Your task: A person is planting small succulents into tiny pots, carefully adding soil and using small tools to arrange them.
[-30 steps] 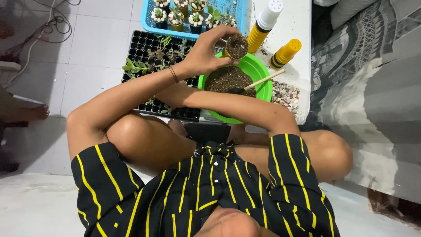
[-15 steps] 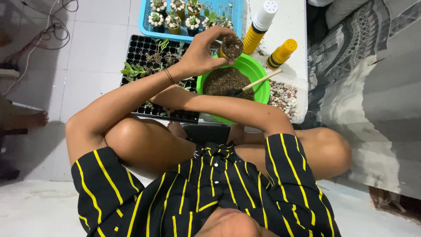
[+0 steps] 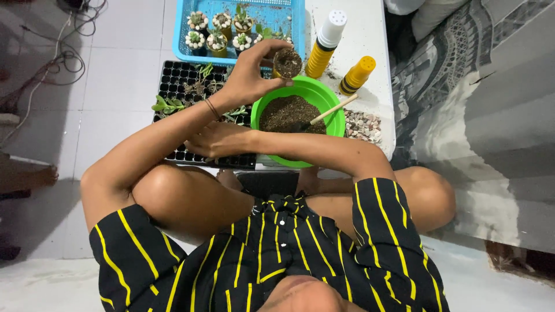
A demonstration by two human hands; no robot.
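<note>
- White floor tiles [image 3: 115, 75] fill the left of the head view, with dark cables lying on them at the top left; a grey patterned fabric [image 3: 462, 115] lies along the right.
- Left hand [image 3: 248, 75] is raised over the green bowl's far rim, fingers curled around a small round pot [image 3: 287, 62] filled to the brim with dark, crumbly soil.
- Right hand [image 3: 217, 140] crosses under the left forearm and lies just beside the bowl, fingers loosely together and flat; it holds nothing that I can tell.
- Green bowl [image 3: 332, 115], round and smooth plastic, holds gritty brown soil; a pale wooden-handled tool [image 3: 332, 110] leans in it.
- Blue tray [image 3: 277, 17], a mesh basket, holds about six small potted succulents.
- Black seedling tray [image 3: 179, 81], a grid of square cells, carries a few green cuttings.
- Two yellow bottles stand on the white board [image 3: 370, 34]: a tall one [image 3: 325, 43] with a white cap, a short one [image 3: 357, 75] with a yellow cap.
- Loose pebbles [image 3: 363, 124], pale and mixed, lie heaped beside the bowl.
</note>
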